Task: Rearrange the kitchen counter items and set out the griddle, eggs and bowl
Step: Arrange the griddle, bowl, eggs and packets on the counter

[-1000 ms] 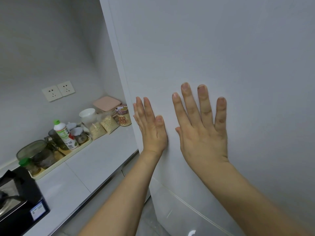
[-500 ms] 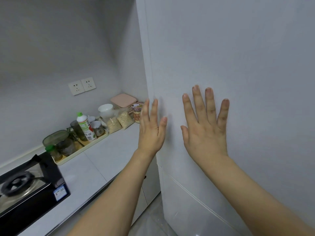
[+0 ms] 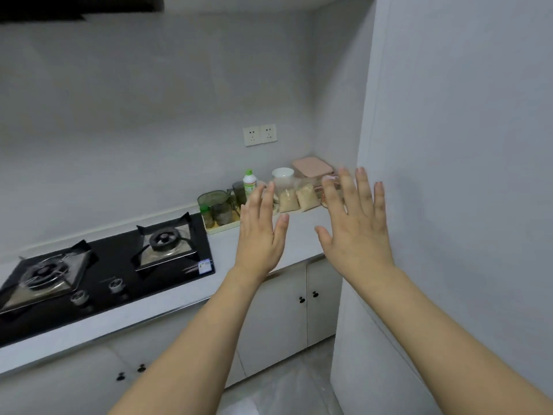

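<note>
My left hand and my right hand are both raised in front of me, palms forward, fingers spread, holding nothing. They hover over the white counter near its right corner. Behind them at the back of the counter stand a white bowl, two bags of grain, a pink-lidded box and a cream tray with jars and a green-capped bottle. No griddle or eggs are in view.
A black two-burner gas hob is set into the counter on the left. A tall white panel rises on the right. White cabinet doors with black knobs sit below. Two wall sockets are above the items.
Both hands have come off the tall white panel and now hang in the air. My view has swung left, bringing the hob and the lower cabinets into sight.
</note>
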Motion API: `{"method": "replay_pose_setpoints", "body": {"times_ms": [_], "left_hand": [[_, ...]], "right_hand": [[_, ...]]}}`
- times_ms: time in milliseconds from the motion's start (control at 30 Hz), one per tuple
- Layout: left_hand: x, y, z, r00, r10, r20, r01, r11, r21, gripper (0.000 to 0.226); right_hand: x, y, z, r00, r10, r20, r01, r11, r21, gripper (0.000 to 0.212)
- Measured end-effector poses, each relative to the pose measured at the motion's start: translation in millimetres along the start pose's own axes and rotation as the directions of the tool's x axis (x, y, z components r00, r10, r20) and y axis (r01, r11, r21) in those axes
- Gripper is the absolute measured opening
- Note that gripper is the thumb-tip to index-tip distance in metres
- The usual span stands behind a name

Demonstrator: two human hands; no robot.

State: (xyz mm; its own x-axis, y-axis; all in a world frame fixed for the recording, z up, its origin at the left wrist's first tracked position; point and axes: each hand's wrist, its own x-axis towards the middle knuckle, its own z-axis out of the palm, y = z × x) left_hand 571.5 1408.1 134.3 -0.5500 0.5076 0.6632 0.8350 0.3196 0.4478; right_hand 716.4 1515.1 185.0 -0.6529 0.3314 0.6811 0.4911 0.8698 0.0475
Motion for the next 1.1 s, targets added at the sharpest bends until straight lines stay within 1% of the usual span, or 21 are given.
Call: {"method": "replay_pose_setpoints", "body": {"times_ms": [100, 233, 300, 367, 433, 600, 633, 667, 867, 933, 1100], "left_hand": [[-34.0, -2.8, -33.9, 0.994, -0.107, -0.03, 0.109, 0.99, 0.085, 0.057], [-85.0, -5.3, -77.4, 0.985, -0.162, -0.057, 0.171, 0.964, 0.202, 0.057], [-112.6, -9.1, -106.3, 0.97, -0.213, -0.115, 0.235, 0.943, 0.235, 0.058], [-138.0, -14.2, -132.8, 0.953, -0.252, -0.168, 0.29, 0.921, 0.259, 0.058], [-155.0, -18.7, -154.0, 0.938, -0.283, -0.2, 0.33, 0.904, 0.273, 0.057], [-211.9, -41.2, -219.4, 0.877, -0.363, -0.316, 0.457, 0.833, 0.311, 0.057], [-217.5, -43.6, -224.2, 0.871, -0.374, -0.32, 0.469, 0.825, 0.315, 0.057], [-230.7, -52.4, -244.5, 0.852, -0.391, -0.348, 0.5, 0.805, 0.32, 0.057], [-280.3, -94.7, -329.4, 0.782, -0.441, -0.44, 0.606, 0.704, 0.371, 0.057], [-300.9, -114.4, -362.7, 0.742, -0.463, -0.485, 0.654, 0.66, 0.371, 0.056], [-342.2, -153.6, -421.1, 0.706, -0.502, -0.5, 0.698, 0.613, 0.37, 0.055]], "right_hand": [[-15.8, -24.4, -5.6, 0.997, -0.073, -0.004, 0.073, 0.991, 0.116, 0.084], [-40.5, -60.6, -12.6, 0.985, -0.17, 0.029, 0.158, 0.96, 0.231, 0.085], [-53.2, -87.0, -19.0, 0.97, -0.237, 0.051, 0.212, 0.933, 0.292, 0.084], [-63.7, -112.8, -26.1, 0.949, -0.309, 0.06, 0.271, 0.899, 0.344, 0.082], [-69.5, -133.2, -31.1, 0.936, -0.347, 0.06, 0.299, 0.874, 0.383, 0.081], [-87.4, -207.2, -45.8, 0.866, -0.498, 0.048, 0.42, 0.775, 0.473, 0.079], [-89.1, -213.9, -44.8, 0.861, -0.506, 0.046, 0.426, 0.769, 0.476, 0.08], [-90.5, -239.2, -49.1, 0.843, -0.537, 0.034, 0.451, 0.74, 0.498, 0.08], [-101.1, -340.1, -60.4, 0.793, -0.608, -0.036, 0.513, 0.636, 0.576, 0.077], [-105.9, -382.4, -64.1, 0.766, -0.64, -0.063, 0.543, 0.591, 0.596, 0.075], [-118.2, -463.8, -71.0, 0.731, -0.677, -0.085, 0.559, 0.522, 0.644, 0.074]]}}
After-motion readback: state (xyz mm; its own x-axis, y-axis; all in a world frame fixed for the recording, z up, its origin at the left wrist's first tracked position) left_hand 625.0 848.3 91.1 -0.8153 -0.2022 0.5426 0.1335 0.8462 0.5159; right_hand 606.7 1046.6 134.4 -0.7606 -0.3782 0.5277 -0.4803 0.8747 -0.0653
